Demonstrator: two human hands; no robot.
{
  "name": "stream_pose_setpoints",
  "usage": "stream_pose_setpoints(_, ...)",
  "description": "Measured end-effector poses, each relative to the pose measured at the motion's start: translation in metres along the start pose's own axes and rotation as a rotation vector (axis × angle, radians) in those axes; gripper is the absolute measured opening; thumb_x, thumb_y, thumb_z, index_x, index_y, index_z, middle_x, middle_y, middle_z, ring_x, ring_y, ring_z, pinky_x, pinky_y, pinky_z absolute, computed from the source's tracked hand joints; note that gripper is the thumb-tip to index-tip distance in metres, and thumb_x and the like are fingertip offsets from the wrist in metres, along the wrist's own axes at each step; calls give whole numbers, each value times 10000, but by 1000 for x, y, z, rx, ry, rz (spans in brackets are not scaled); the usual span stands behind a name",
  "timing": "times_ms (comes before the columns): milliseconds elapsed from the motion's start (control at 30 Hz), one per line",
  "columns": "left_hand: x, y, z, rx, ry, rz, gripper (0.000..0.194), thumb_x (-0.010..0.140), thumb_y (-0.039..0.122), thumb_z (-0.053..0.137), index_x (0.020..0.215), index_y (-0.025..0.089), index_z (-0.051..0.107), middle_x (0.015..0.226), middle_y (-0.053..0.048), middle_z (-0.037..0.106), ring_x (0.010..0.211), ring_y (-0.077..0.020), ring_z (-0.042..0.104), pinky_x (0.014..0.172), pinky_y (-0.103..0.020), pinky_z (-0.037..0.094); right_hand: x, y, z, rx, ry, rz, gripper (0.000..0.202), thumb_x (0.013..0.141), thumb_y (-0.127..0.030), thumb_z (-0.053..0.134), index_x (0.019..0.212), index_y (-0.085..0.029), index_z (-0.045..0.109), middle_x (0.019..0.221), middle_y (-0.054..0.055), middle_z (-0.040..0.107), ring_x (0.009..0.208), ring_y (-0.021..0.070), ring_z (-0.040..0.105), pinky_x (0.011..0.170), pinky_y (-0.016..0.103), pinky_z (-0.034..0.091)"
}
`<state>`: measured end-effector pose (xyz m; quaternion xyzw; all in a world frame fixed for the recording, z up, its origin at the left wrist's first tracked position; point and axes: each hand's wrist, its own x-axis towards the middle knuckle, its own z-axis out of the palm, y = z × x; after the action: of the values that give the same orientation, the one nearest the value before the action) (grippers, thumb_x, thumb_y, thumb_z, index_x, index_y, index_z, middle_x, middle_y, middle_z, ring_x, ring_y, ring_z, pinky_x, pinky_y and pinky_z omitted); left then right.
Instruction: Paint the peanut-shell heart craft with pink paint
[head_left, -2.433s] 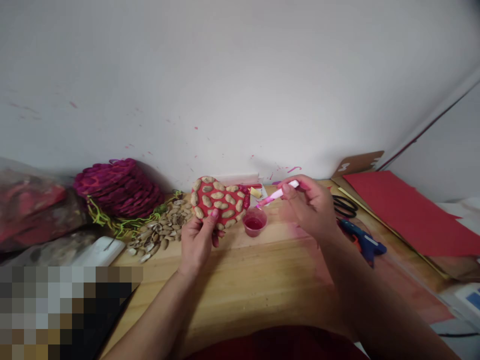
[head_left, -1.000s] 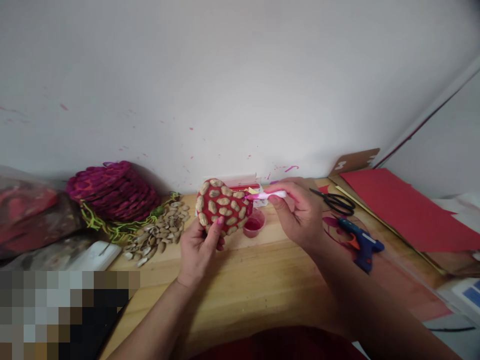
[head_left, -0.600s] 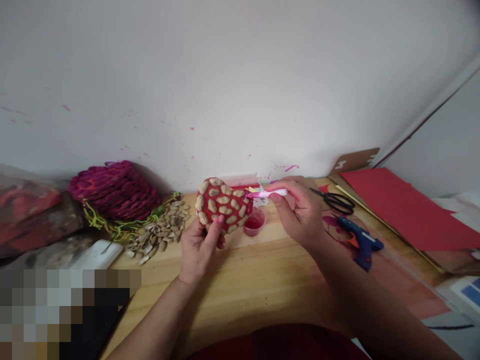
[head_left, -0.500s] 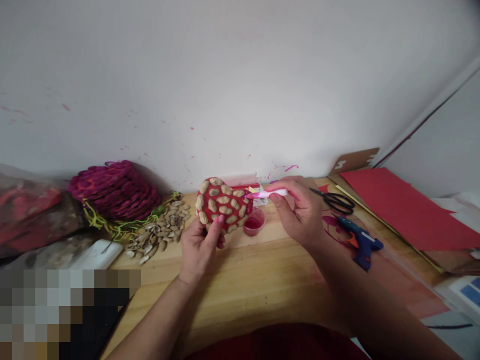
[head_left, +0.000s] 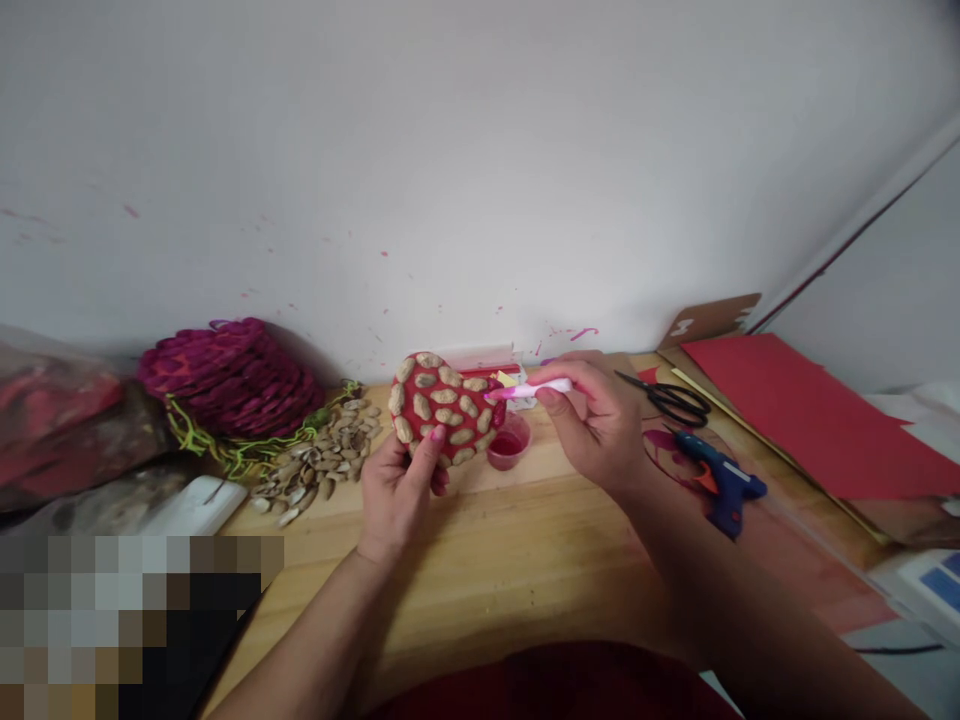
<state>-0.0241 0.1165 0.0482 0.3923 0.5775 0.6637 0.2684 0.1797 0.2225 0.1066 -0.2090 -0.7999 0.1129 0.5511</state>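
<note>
My left hand (head_left: 396,500) grips a red heart-shaped piece (head_left: 453,410) from its lower left, thumb on the front face. Peanut shells cover that face; a few at its right tip are coated magenta. Pinched in my right hand (head_left: 600,430) is a slim white stick-like applicator (head_left: 549,388) with a pink-stained tip. Its tip is at the right part of the piece, by the magenta shells. Just below and behind that tip stands a small clear cup (head_left: 510,455) with red-magenta liquid. The applicator's exact kind cannot be made out.
Loose peanut shells (head_left: 322,460) and a stack of magenta shell-covered pieces (head_left: 232,380) lie left, beside plastic bags (head_left: 67,430). To the right are black scissors (head_left: 675,402), a blue glue gun (head_left: 724,482) and red sheets (head_left: 817,415). A paint-spattered wall (head_left: 450,200) bounds the back.
The applicator's tip has shifted very slightly left over the shells. The peanut-covered piece has moved a touch left and up in the view. Both hands keep their hold.
</note>
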Motion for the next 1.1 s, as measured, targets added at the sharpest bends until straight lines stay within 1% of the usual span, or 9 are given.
stream_pose_setpoints(267,1,0,0,-50,8,-39,390,856,446,816,637,197,609,506,10,611,391,-114,520,378,-223,445,0,-2,-1,-31,-26,-44,102,991,-212,680,1049,-263,747,963,22,797,995,224,707,901,404,562)
stream_pose_setpoints(467,3,-4,-1,-117,16,-78,414,861,468,807,624,204,592,487,23,583,375,-112,504,356,-223,423,0,-2,0,-46,-47,-81,101,983,-199,684,1035,-266,739,943,20,800,995,230,710,902,414,571)
stream_pose_setpoints(667,5,-7,-1,-156,18,-110,404,827,469,835,639,201,598,503,30,583,375,-111,506,338,-221,422,0,-1,-1,-41,-57,-60,100,994,-229,677,1040,-286,744,959,22,810,1003,240,716,895,439,571)
stream_pose_setpoints(800,7,-8,-1,-194,38,-135,414,802,493,845,654,200,593,511,38,581,364,-108,501,323,-216,403,1,-1,-2,-59,-60,-70,86,991,-226,676,1017,-279,739,944,18,806,998,235,711,895,431,567)
stream_pose_setpoints(967,7,-7,0,-179,18,-152,426,787,502,853,646,199,589,496,42,568,353,-107,493,321,-218,400,1,0,-2,-32,-58,-75,74,995,-232,693,1038,-273,736,962,16,811,1005,225,708,900,417,562)
stream_pose_setpoints(1100,8,-8,0,-220,38,-180,430,761,506,871,664,197,589,511,45,581,353,-103,493,313,-212,389,1,1,-4,-39,-68,-67,72,996,-231,678,1020,-266,735,955,18,801,1009,228,703,897,419,559)
